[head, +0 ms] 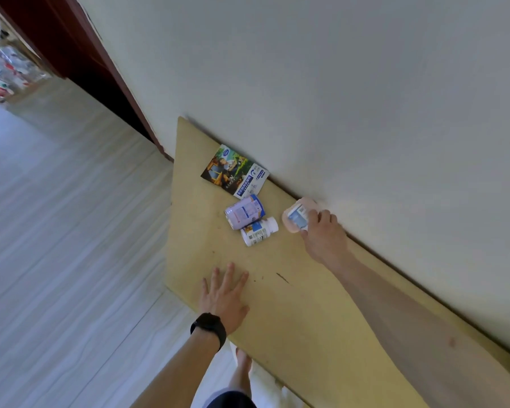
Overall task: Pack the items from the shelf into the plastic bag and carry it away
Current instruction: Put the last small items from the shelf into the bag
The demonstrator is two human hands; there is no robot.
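A tan wooden shelf (306, 304) runs along the white wall. On it lie a flat printed carton (234, 171), a lilac can (245, 211) on its side and a small white bottle (259, 231) beside the can. My right hand (321, 234) grips a pinkish container with a blue-white label (295, 217) close to the wall. My left hand (224, 293) rests flat on the shelf near its front edge, fingers spread, a black watch on the wrist. No plastic bag is in view.
Pale plank floor (71, 231) lies to the left of the shelf. A dark red door frame (100, 60) stands at the upper left, with a heap of clear bottles (3, 66) beyond it. My bare foot (243, 363) shows below the shelf edge.
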